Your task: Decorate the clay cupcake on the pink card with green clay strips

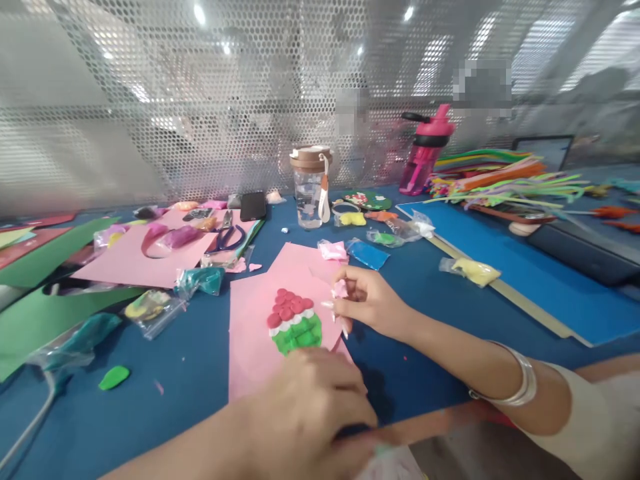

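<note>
My right hand point(370, 303) pinches a small lump of light pink modelling clay point(341, 289) between thumb and fingers, over the right edge of a pink paper sheet point(250, 360). On that sheet is a clay cupcake shape point(299, 333), with red discs on top, a white band and a green base. My left hand point(315, 407) is near the front, over the sheet's lower part. It is smeared by motion and its fingers are mostly hidden. A packet of pink clay point(333, 251) lies just beyond the sheet, beside a blue packet point(368, 254).
A clear cup point(309, 190) with a brown lid and a pink bottle point(425, 153) stand at the back. Scissors point(227, 237), a phone point(253, 206) and clay packets point(200, 281) lie left. At right are a blue board point(540, 267) and pipe cleaners point(505, 180).
</note>
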Demonstrator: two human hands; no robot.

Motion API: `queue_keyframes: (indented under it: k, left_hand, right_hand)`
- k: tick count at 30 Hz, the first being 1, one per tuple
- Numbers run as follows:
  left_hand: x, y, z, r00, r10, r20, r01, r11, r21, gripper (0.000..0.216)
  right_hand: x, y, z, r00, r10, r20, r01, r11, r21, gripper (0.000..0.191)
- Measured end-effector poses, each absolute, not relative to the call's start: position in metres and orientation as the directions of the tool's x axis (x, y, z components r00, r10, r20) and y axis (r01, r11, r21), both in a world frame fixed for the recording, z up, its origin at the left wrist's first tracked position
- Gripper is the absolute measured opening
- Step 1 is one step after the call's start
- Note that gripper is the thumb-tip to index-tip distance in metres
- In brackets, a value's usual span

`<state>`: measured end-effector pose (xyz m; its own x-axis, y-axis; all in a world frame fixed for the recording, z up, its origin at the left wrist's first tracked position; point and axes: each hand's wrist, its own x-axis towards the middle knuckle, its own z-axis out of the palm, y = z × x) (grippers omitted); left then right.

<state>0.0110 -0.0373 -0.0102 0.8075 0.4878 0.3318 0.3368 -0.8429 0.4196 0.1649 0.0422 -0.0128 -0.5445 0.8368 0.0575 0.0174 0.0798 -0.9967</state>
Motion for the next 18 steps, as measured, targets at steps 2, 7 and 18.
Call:
queue_keyframes:
  k: [2,7,18]
  left_hand:
    - [0.007,-0.033,-0.011,0.672,0.506,0.54,0.45,-0.859,0.244,0.009]
    - [-0.005,-0.014,-0.011,0.505,0.407,0.761,0.613,-0.79,0.015,0.019]
    - [-0.02,0.004,-0.013,0.489,0.433,0.757,0.745,-0.658,-0.105,0.019]
  right_hand:
    - [0.164,0.043,-0.014,-0.544,0.838,0.051,0.005,0.063,-0.998,0.02]
    - [0.162,0.042,-0.015,-0.562,0.827,0.005,0.006,0.01,-1.0,0.024]
    - [0.162,0.035,-0.012,-0.609,0.791,0.058,0.013,0.083,-0.996,0.02]
